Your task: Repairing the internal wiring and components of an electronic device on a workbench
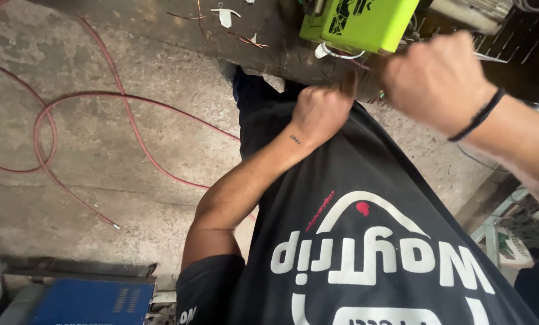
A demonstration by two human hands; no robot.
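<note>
Now, upper centre of frame: our left hand (322,111) and right hand (436,81) are both clenched (contents hidden) just below the lime-green boxy metal machine casing (358,23). Judgement: keep wrists steady, avoiding the red coiled cable (89,96) at left.

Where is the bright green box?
The bright green box sits at the top of the head view on the dark bench, just above the right hand.

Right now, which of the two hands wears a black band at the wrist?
The right hand, raised beside the lime-green box. The left hand has no band, only a small dark mark.
</note>
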